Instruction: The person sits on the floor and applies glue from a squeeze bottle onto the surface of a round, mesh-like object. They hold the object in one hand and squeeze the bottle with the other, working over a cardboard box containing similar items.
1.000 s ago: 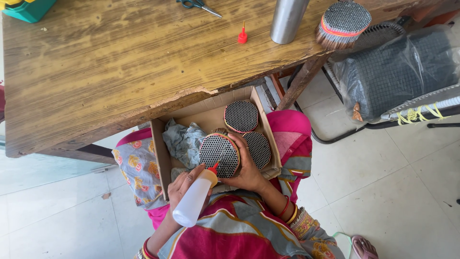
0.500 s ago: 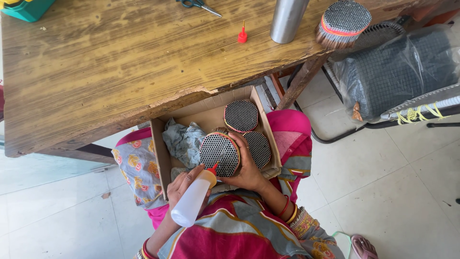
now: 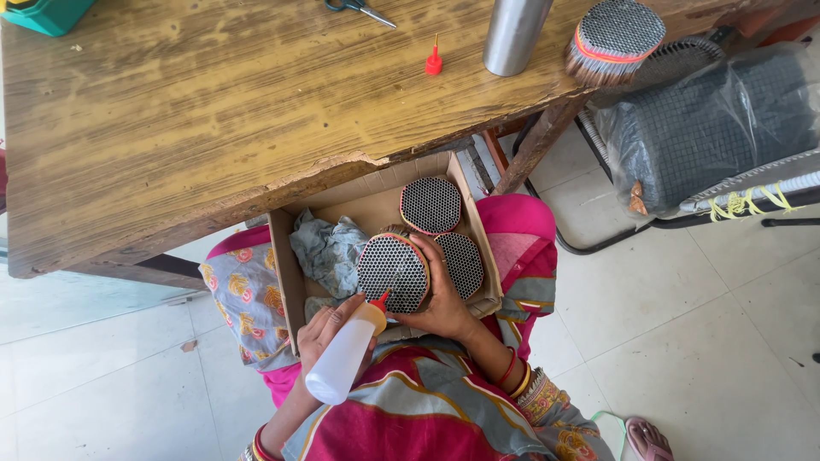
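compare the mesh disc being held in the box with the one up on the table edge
The held disc is tilted in the right hand inside the cardboard box, with the glue bottle nozzle at its rim. The table disc lies untouched on the wooden table and shows a red band. Both are round with honeycomb mesh faces.

Barely any change, just the bottle (image 3: 346,361) nozzle a touch closer onto the disc (image 3: 392,272) rim.

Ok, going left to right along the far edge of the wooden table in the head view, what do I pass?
Green container corner → scissors → small red nozzle cap → upright steel cylinder → round mesh-faced piece with red-orange rim at the table's right end.
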